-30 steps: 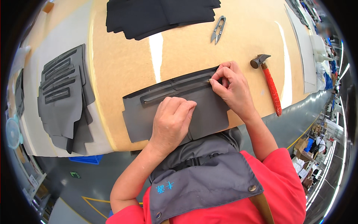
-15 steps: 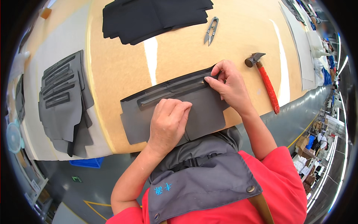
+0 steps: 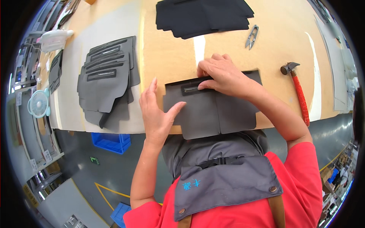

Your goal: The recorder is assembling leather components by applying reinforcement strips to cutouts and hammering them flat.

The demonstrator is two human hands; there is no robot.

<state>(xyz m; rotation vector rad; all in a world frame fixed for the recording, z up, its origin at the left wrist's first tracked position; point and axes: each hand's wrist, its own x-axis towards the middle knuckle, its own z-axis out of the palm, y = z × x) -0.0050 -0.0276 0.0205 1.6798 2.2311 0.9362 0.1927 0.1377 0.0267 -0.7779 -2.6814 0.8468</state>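
Observation:
A dark grey fabric panel lies at the table's near edge, with a narrow framed slot along its upper part. My right hand grips the panel's far edge. Its thumb presses beside the slot while the fingers curl over the edge, covering the slot's right part. At the panel's left side, my left hand is open, thumb spread toward the panel and fingers pointing up. Whether the left thumb touches the fabric I cannot tell.
Left of the panel is a stack of similar grey slotted pieces. A black fabric pile lies at the far side, near thread snips. A red-handled hammer rests at the right. A blue crate stands below the table.
My right hand has slid left along the panel's far edge. My left hand has gone from pinched fingers over the panel to open at its left side. The view has swung left.

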